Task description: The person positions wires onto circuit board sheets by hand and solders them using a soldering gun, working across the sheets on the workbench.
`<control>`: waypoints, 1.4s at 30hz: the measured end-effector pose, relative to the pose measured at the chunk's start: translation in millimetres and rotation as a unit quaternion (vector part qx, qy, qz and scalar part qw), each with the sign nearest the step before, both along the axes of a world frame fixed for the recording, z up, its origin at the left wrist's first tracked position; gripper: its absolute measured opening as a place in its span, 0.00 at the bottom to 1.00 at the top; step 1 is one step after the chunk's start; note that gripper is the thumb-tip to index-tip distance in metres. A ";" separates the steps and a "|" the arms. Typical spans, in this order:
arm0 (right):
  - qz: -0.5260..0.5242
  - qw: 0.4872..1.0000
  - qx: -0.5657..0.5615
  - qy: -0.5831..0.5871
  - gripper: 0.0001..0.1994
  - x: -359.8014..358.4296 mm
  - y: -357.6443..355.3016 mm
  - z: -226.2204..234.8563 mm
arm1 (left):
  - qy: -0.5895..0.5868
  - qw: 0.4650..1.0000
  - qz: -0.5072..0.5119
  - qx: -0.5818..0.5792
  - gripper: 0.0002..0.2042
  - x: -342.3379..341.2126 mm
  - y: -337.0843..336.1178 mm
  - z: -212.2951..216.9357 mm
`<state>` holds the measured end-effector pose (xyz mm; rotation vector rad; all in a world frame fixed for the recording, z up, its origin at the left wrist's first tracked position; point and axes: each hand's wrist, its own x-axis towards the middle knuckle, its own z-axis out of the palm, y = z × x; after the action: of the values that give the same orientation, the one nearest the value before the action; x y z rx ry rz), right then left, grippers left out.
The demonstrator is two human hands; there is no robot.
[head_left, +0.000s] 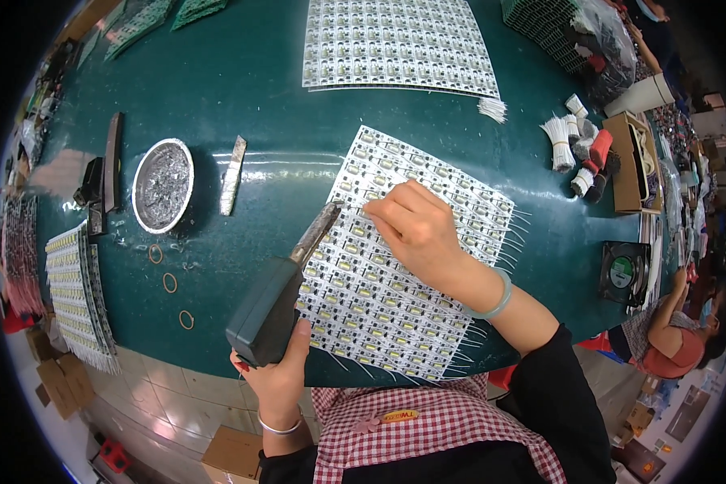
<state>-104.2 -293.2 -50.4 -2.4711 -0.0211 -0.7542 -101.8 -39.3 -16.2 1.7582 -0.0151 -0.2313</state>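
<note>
A white panel of small LED circuit boards (363, 323) lies at an angle on the table in front of me, with thin white wires (515, 240) sticking out along its right and near edges. My left hand (278, 387) is wrapped round the grip of a dark green soldering gun (262, 313). Its blackened metal tip (323, 223) reaches over the panel's left edge. Just right of the tip, my right hand (418, 230) is closed in a pinch above the panel. Whatever sits between those fingertips is too small to make out.
On the green table (274, 105), a white-rimmed bowl of grey scraps (184, 214), a flat metal blade (232, 176) and rubber bands (169, 282) lie left. Another LED panel (395, 48) lies beyond. Wire bundles (560, 145) and a cardboard box (627, 161) stand right; a person (669, 343) sits there.
</note>
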 end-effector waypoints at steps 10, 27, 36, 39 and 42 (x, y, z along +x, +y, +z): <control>-0.005 1.000 -0.006 -0.006 0.08 -0.1 1.0 -2.7 | -0.026 0.999 -0.040 0.014 0.15 0.0 -5.5 -2.2; -0.003 1.000 -0.023 0.001 0.09 -0.8 1.3 -2.5 | 0.041 0.999 -0.017 0.029 0.11 -3.9 -7.5 4.7; -0.008 1.000 -0.029 0.004 0.08 -1.2 1.0 -2.8 | -0.060 0.996 -0.027 0.063 0.14 -5.4 3.0 -5.5; -0.002 0.999 -0.036 0.010 0.08 -7.9 -3.1 0.7 | -0.053 0.996 -0.026 0.062 0.15 -5.2 3.6 -7.7; -0.009 0.999 -0.043 0.024 0.08 -15.9 -1.1 18.8 | -0.040 0.998 -0.007 0.053 0.15 -4.5 6.0 -4.7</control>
<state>-120.0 -294.3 -31.6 -2.5744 -0.0131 -0.7143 -106.3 -33.3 -20.9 1.8733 -0.0742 -0.1730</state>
